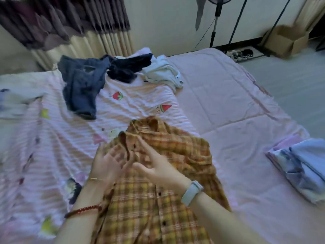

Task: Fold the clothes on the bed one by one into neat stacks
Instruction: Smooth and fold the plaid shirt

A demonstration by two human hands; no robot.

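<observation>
While blur softens both hands, the left hand point(107, 160) and right hand point(158, 167) are laid open-fingered on the plaid shirt point(158, 199), nothing gripped; its hem is cut off below.

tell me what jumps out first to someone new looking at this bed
The orange plaid shirt spread at the near middle, with the left hand and right hand open over its collar. Behind it, a pile of dark blue clothes; at the right edge, a folded pale blue stack.

Both hands, left hand point(107, 162) and right hand point(158, 166), rest open on the plaid shirt point(140, 205) on the bed point(228, 103).
</observation>
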